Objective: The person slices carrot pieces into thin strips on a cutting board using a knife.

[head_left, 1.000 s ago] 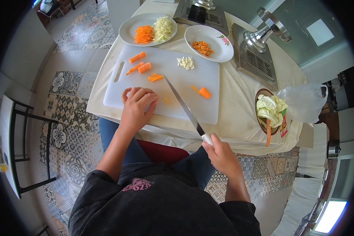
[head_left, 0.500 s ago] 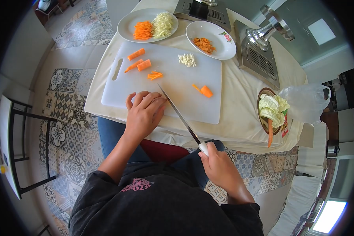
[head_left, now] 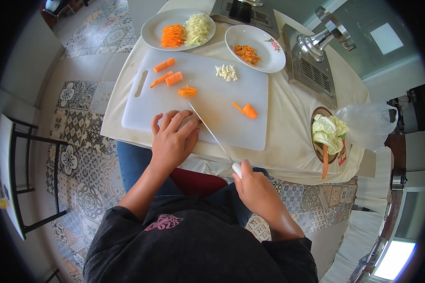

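My right hand (head_left: 255,186) is closed round the white handle of a knife (head_left: 211,132), whose blade points up and left across the white cutting board (head_left: 151,111). Beside the blade, my left hand (head_left: 174,134) rests on the board's near edge with bent fingertips; whatever lies beneath them is hidden. Just beyond the knife tip is a small pile of carrot sticks (head_left: 188,91). Carrot chunks (head_left: 174,78) lie at the board's upper left. A carrot piece (head_left: 250,111) is to the right, and chopped white bits (head_left: 226,72) sit near the far edge.
Behind the board stand a plate (head_left: 148,33) of shredded carrot and cabbage and a flowered bowl (head_left: 274,59) with orange pieces. Two metal stoves (head_left: 311,75) are at the back and right. A basket (head_left: 315,118) holds cabbage and a carrot beside a plastic bag (head_left: 368,120).
My left hand has shifted right to the blade. The knife and my right hand have moved slightly left, and the blade now appears more edge-on.
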Available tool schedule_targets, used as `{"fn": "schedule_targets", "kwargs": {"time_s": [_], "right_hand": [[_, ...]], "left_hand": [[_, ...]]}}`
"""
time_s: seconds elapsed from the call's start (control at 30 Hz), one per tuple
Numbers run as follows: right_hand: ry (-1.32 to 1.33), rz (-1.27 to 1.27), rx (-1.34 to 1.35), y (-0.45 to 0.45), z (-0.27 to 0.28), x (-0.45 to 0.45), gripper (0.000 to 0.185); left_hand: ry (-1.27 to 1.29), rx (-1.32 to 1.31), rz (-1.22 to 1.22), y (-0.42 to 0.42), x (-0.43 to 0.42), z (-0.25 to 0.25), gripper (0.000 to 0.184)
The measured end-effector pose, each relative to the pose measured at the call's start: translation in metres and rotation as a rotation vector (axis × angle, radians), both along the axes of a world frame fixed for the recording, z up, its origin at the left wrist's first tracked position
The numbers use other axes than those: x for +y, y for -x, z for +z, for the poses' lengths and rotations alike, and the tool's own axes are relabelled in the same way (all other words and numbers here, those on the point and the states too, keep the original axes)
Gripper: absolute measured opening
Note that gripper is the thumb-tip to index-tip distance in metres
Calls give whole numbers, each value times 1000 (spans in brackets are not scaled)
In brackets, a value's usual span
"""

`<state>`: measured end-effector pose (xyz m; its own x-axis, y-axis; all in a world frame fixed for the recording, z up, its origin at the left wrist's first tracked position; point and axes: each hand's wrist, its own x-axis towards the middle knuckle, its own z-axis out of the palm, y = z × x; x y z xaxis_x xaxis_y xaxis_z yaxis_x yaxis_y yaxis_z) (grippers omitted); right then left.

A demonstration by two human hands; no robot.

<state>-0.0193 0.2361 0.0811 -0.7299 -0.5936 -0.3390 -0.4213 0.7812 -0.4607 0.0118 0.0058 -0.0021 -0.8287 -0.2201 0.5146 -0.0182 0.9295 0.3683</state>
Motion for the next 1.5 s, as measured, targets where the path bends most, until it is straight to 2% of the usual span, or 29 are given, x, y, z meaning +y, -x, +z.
{"fn": "schedule_targets", "kwargs": {"time_s": [0.27,0.57,0.8,1.0,1.1,1.5], "right_hand": [[1,-36,200,6,3,15,22],[183,-99,83,7,4,25,25],[325,-354,-84,12,-3,39,26],[450,-512,-152,14,-20,60,26],[447,-536,-149,15,-23,68,26],[413,-513,-167,10,-23,73,26]], "left_hand": [[8,19,22,1,1,1,18],[-116,28,-1,3,-3,3,24],[-48,21,-148,20,-14,14,22],[-61,29,-30,25,-20,17,11],[14,73,75,32,-31,14,11],[29,33,103,55,-52,12,22]]}}
